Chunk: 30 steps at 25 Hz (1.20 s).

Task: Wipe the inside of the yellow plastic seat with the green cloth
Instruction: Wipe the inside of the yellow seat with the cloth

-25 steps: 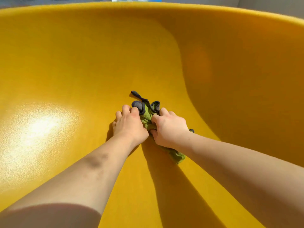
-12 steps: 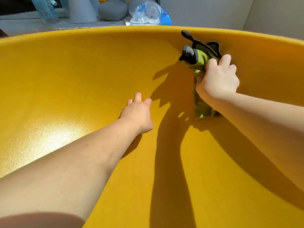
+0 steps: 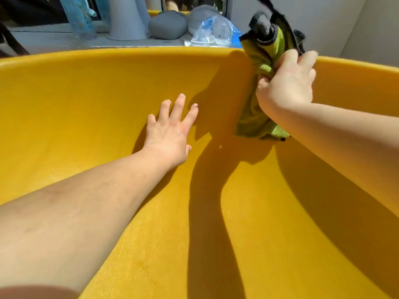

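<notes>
The yellow plastic seat (image 3: 86, 100) fills most of the view, its curved inner wall rising to a rim across the top. My right hand (image 3: 287, 83) grips the bunched green cloth (image 3: 254, 117) with dark grey edging, pressed against the upper right of the wall at the rim. The cloth's top sticks up past the rim and its lower end hangs below my wrist. My left hand (image 3: 170, 130) lies flat on the inner wall left of the cloth, fingers spread, holding nothing.
Beyond the rim lie a crumpled clear plastic bag (image 3: 213, 31) with blue print, a grey rounded cushion (image 3: 167, 25) and a pale grey column base (image 3: 127, 18). A grey wall (image 3: 336, 24) stands at the back right. Strong arm shadows cross the seat.
My right hand has carried the cloth from the seat's bottom up the wall to the rim. My left hand let go of the cloth and now rests flat with fingers spread.
</notes>
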### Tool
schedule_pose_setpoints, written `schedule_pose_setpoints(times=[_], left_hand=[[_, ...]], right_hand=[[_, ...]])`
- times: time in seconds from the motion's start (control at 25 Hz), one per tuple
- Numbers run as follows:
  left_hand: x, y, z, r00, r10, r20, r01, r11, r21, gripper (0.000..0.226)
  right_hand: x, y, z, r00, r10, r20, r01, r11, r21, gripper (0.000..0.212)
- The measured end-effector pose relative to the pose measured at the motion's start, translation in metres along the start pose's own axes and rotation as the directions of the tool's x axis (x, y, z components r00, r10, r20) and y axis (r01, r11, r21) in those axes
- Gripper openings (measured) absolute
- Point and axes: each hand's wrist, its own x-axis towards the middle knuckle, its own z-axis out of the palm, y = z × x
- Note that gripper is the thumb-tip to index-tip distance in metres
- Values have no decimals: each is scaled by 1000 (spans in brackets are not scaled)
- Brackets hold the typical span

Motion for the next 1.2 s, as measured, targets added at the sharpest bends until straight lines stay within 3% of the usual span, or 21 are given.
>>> schedule_pose_setpoints(times=[0.08, 0.12, 0.2, 0.32, 0.36, 0.44, 0.52, 0.64, 0.68, 0.72, 0.8, 0.88, 0.96, 1.08, 1.2], left_hand=[[-2, -4, 0, 997, -82, -4, 82, 995, -50, 114], [-3, -6, 0, 992, -123, -6, 122, 990, -74, 116], [-8, -8, 2, 985, -172, -11, 170, 979, -112, 114], [-17, -17, 6, 980, -196, -20, 189, 966, -173, 89], [-19, -20, 6, 979, -201, -20, 193, 961, -200, 79], [-26, -25, 7, 979, -204, 12, 201, 952, -230, 66], [-28, -21, 3, 984, -161, 72, 173, 960, -220, 68], [-26, -10, -8, 986, -114, 125, 139, 967, -214, 74], [-28, -7, -10, 985, -113, 132, 142, 961, -236, 73], [-32, -5, -10, 983, -121, 136, 154, 950, -273, 70], [-50, 2, -4, 975, -175, 138, 214, 906, -365, 56], [-78, 9, 6, 959, -232, 162, 281, 856, -433, 39], [-107, 13, 13, 955, -211, 210, 289, 822, -491, 28], [-141, 2, 7, 942, -89, 323, 252, 823, -509, 30], [-170, -12, -14, 864, -15, 504, 286, 837, -466, 38]], right_hand=[[-5, -19, 12, 999, 38, 12, -38, 999, -3, 40], [-16, -24, 20, 999, -19, 41, 19, 1000, -16, 40], [-46, -28, 38, 950, -272, 154, 285, 956, -67, 35], [-95, -23, 63, 676, -569, 468, 692, 708, -138, 36], [-108, -20, 67, 598, -596, 536, 761, 632, -146, 38], [-110, -16, 63, 518, -614, 596, 828, 535, -169, 42], [-82, -17, 47, 571, -614, 544, 809, 535, -244, 42], [-23, -20, 15, 837, -472, 277, 544, 773, -327, 41], [-14, -20, 10, 889, -411, 203, 456, 835, -308, 39], [-14, -19, 10, 915, -366, 171, 402, 868, -290, 38], [-40, -18, 22, 918, -306, 252, 365, 900, -238, 37], [-95, -17, 43, 843, -255, 474, 358, 923, -140, 38], [-164, -17, 56, 702, -232, 673, 385, 919, -85, 41], [-235, -21, 50, 513, -214, 831, 446, 894, -45, 52], [-263, -25, 19, 360, -181, 915, 487, 873, -19, 65]])
